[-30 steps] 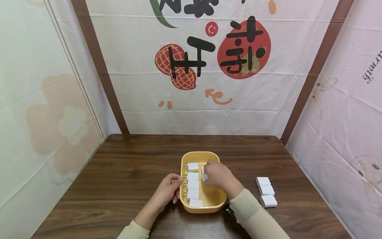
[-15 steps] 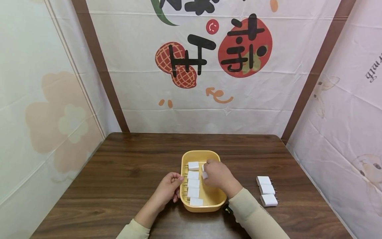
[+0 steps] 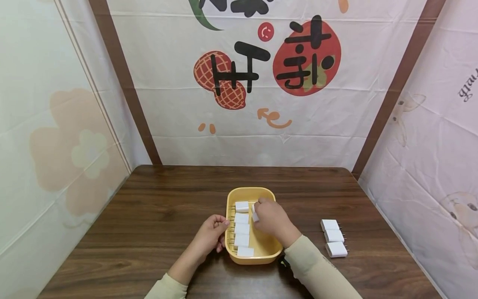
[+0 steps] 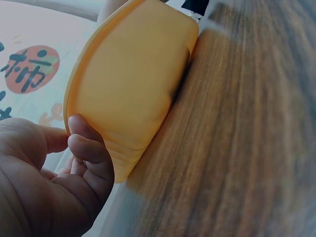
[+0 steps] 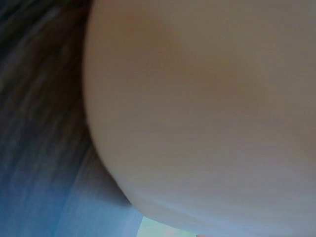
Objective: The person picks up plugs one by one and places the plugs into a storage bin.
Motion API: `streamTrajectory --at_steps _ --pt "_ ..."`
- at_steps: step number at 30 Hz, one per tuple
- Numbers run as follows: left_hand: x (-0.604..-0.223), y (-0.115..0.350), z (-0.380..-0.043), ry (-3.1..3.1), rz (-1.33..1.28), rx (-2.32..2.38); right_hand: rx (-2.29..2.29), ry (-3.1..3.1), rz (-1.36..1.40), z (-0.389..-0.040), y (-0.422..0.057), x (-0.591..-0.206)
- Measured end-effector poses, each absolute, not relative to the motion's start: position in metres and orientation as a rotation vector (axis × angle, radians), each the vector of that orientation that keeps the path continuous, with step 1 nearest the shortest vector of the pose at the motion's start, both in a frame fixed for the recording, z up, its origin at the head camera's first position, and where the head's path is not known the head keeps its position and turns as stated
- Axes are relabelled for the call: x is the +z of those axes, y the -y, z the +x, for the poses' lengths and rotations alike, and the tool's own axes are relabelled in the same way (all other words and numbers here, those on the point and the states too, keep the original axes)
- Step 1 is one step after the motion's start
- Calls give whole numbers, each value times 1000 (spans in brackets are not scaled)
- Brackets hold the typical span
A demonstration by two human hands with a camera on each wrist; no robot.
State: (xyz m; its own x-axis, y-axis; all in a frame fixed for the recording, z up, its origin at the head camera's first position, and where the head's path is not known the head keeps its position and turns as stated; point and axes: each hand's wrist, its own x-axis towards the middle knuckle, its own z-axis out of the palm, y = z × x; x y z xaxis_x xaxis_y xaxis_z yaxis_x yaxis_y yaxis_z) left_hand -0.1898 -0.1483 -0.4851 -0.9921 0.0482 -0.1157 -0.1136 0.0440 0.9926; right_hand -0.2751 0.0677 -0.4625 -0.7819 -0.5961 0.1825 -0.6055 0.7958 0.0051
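A yellow plastic tray point(image 3: 257, 261) sits mid-table in the head view. My left hand point(image 3: 210, 234) pinches its left rim between thumb and fingers, as the left wrist view also shows with the hand point(image 4: 59, 173) against the tray wall point(image 4: 133, 64). Several white charger plugs point(image 3: 242, 229) stand in a column along the tray's left side, prongs pointing left. Inside the right half, my right hand point(image 3: 274, 219) grips a white charger plug point(image 3: 255, 217), mostly hidden behind its fingers. Blurred skin point(image 5: 197, 118) fills most of the right wrist view.
Three more white charger plugs point(image 3: 334, 236) lie in a column to the right on the brown wooden table point(image 3: 168, 195), prongs facing right. A small black object point(image 3: 284, 262) shows under the right wrist. Printed cloth walls point(image 3: 179, 149) enclose the table at back and sides.
The head view has tilted slightly, so the table and tray appear a little higher. Both hands keep nearly the same places, the left at the rim and the right on the charger plug.
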Motion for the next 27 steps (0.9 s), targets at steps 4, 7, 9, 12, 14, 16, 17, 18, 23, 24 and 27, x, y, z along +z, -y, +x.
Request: streamTrajectory --at_steps 4,7,9,12,14,16,17,18,23,24,27 --pt "-485 148 -190 -2180 -73 2094 86 2813 937 -275 -67 -463" --pt "-485 148 -190 -2180 -75 2092 80 2812 937 -275 -67 -464" --pt "-484 148 -190 -2181 -77 2091 74 2814 937 -275 -67 -464" --pt "-484 148 -190 -2181 -76 2091 69 2818 931 -274 -67 -464" --pt "-484 148 -190 -2180 -76 2091 70 2823 927 -274 -67 -464" --pt "-485 148 -190 -2183 -74 2089 67 2826 925 -274 -67 -464" --pt "-485 148 -190 -2185 -73 2088 63 2828 925 -274 -67 -464" --pt "-485 148 -190 -2185 -70 2088 60 2827 926 -274 -67 -464" --pt "-487 148 -190 -2189 -65 2091 49 2810 934 -275 -67 -464" --pt "-488 148 -191 -2189 -66 2092 49 2807 936 -275 -67 -464" --pt "-488 148 -191 -2190 -68 2092 41 2804 942 -275 -67 -464"
